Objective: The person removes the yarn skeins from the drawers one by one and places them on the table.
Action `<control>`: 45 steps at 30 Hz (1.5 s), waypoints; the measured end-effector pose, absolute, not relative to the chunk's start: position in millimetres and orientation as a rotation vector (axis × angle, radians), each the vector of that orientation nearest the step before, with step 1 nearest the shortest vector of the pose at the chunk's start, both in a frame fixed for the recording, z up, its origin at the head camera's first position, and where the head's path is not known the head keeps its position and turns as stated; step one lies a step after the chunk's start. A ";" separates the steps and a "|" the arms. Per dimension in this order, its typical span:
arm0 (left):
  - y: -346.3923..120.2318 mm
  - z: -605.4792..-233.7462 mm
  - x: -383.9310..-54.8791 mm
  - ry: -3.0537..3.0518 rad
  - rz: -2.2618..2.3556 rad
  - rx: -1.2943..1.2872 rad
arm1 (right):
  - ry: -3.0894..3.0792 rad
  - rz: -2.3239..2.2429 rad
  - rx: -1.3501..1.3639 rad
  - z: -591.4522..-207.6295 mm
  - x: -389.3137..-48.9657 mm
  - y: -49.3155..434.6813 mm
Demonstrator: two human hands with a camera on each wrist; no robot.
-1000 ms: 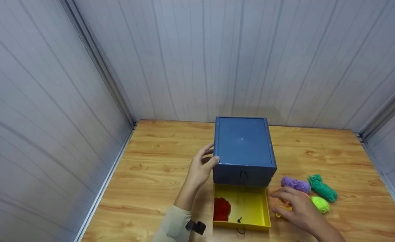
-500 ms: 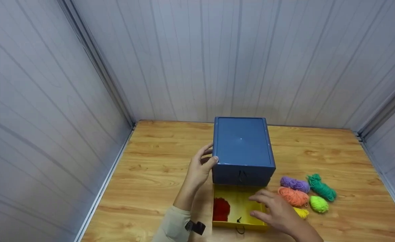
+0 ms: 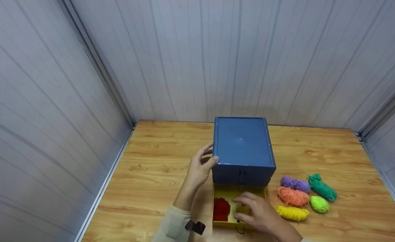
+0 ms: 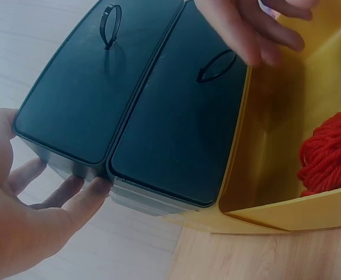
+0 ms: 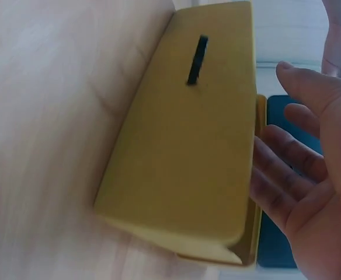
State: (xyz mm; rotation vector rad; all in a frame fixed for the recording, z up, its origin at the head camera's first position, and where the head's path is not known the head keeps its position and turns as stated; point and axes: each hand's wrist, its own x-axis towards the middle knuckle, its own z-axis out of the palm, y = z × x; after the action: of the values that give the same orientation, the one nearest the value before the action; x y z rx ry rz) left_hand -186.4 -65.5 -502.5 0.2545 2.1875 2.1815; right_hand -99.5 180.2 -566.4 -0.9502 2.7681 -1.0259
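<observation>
A blue drawer cabinet (image 3: 244,141) stands on the wooden table with its bottom yellow drawer (image 3: 217,224) pulled out toward me. My left hand (image 3: 199,169) grips the cabinet's left front edge, thumb at the top and fingers along the side. Inside the drawer, against its left wall, lies a red yarn skein (image 3: 221,209). My right hand (image 3: 261,213) hovers over the drawer's right part, fingers loosely bent and holding nothing. In the right wrist view its fingers overlap the drawer's far part, behind the yellow front with a black loop handle (image 5: 198,60).
Right of the drawer lie several yarn skeins: yellow (image 3: 292,213), orange (image 3: 293,196), purple (image 3: 295,184), green (image 3: 322,188) and lime (image 3: 319,204). Two upper drawers with black loops (image 4: 110,26) are closed. Pale panel walls (image 3: 190,60) enclose the table.
My right hand has moved left from over the yarn skeins to above the open drawer, uncovering the orange and yellow skeins. My left hand stays on the cabinet.
</observation>
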 end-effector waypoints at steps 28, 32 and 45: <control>-65.4 -505.7 -188.1 2.180 2.196 0.293 | 2.573 -0.914 -0.816 -592.0 -118.7 143.3; -65.5 -504.7 -188.0 2.158 2.195 0.294 | 2.569 -0.933 -0.780 -593.0 -120.4 143.7; -65.8 -505.7 -188.2 2.163 2.206 0.307 | 2.543 -0.940 -0.692 -592.9 -121.4 141.8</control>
State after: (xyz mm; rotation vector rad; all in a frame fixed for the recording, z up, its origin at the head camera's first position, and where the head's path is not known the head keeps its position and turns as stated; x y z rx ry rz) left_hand -188.2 -65.8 -505.7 0.3068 2.1631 2.2061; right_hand -121.4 141.8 -592.9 -0.6920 2.5434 -0.9398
